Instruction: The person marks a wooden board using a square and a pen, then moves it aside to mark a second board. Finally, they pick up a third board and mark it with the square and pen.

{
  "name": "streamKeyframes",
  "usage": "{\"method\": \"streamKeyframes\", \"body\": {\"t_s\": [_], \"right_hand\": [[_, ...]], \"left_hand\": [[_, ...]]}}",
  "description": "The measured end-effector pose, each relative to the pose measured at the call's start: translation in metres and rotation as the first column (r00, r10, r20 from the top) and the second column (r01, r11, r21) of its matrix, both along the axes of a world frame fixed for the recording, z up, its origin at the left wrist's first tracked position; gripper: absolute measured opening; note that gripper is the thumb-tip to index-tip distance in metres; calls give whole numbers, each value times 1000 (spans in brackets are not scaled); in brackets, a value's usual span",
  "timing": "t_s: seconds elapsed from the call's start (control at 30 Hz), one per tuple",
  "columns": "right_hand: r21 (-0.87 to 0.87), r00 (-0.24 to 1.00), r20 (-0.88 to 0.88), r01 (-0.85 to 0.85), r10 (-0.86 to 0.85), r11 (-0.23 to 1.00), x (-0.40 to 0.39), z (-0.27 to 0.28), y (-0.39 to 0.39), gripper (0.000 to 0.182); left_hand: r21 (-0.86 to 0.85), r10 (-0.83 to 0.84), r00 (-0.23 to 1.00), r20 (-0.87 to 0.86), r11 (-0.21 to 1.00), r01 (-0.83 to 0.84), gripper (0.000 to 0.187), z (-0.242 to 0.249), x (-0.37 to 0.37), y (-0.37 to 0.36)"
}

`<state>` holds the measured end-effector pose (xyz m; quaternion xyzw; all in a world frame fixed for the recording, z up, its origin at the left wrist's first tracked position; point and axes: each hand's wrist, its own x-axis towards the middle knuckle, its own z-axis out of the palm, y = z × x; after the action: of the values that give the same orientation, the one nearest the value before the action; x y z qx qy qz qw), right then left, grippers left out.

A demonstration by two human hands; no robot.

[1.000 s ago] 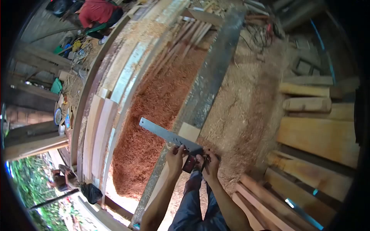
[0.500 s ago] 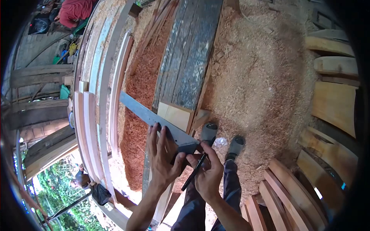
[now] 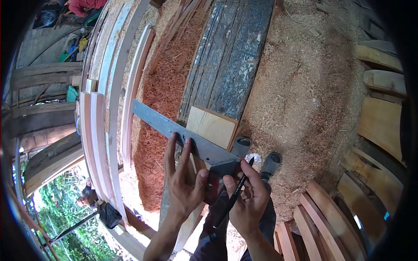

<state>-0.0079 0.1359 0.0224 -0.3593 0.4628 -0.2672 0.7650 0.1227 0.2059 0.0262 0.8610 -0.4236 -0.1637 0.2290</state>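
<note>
Your left hand [image 3: 185, 182] presses spread fingers flat on the square [image 3: 183, 132], pinning it across the board [image 3: 212, 127], while your right hand [image 3: 248, 200] pinches a pencil [image 3: 235, 195] at its edge.

Open-air carpentry workshop, sawdust [image 3: 300, 100] heaps, stacked planks [image 3: 100, 130], timber offcuts [image 3: 379, 117]

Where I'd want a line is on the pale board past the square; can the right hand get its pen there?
Probably yes: the right hand holds the pen tip at the square, board just beyond, nothing between.

left hand [image 3: 183, 180] flat on square [image 3: 183, 134] | right hand [image 3: 248, 201] grips pen [image 3: 235, 194]
</note>
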Motion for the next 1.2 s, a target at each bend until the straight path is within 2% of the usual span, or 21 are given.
{"method": "streamKeyframes", "body": {"t_s": [0.07,0.2,0.27,0.37,0.43,0.47,0.5,0.53,0.57,0.6,0.63,0.7,0.9,0.97,1.07,1.2], "right_hand": [[-35,1000,-22,-4,3,999,1,-1,1,44],[-80,999,-16,31,-33,996,6,0,-3,44],[36,999,1,37,-37,999,8,4,-10,45],[129,999,-48,-3,9,992,6,10,-14,45],[79,997,-61,-34,39,996,3,8,-13,47],[28,995,-86,-57,59,998,-1,6,-12,48],[23,994,-88,-60,61,998,-4,4,-10,48],[-19,989,-141,-48,45,999,-8,2,-7,48],[-61,981,-191,-37,25,997,-11,1,-8,48],[-44,975,-219,-46,35,998,-16,3,-11,49],[-35,989,-125,71,-75,997,-16,1,-9,49],[5,986,-163,30,-28,1000,-22,6,-8,48],[-84,989,-149,-27,14,996,-11,-3,3,48],[-81,995,-86,38,-45,996,-8,-10,4,50],[-95,1000,-23,18,-20,995,-5,-14,-2,50],[-29,998,59,17,-15,999,-3,-18,-1,49]], "left_hand": [[-7,-13,999,-37,1000,13,77,4,-1,-3],[67,-67,997,44,996,64,80,9,-4,-6],[94,-89,993,78,992,81,81,8,-3,-4],[44,-14,996,92,999,10,76,1,-1,2],[-44,356,930,-97,932,-361,66,-3,1,3],[-69,335,942,-23,939,-336,59,-1,5,-2],[-73,337,941,-26,938,-338,59,-1,7,-5],[-72,192,967,167,981,-182,60,-1,9,-7],[-39,37,935,353,999,-25,61,-1,9,-8],[66,-31,958,286,998,13,67,6,4,-11],[65,-35,958,284,998,17,67,5,1,-11],[19,28,995,96,999,-30,78,0,-2,-12],[128,70,988,139,988,-88,96,-1,-2,-19],[139,64,984,164,986,-87,97,-3,-2,-19],[147,70,980,187,984,-99,98,-5,-2,-22],[160,95,980,175,979,-124,98,-4,-3,-24]]}}
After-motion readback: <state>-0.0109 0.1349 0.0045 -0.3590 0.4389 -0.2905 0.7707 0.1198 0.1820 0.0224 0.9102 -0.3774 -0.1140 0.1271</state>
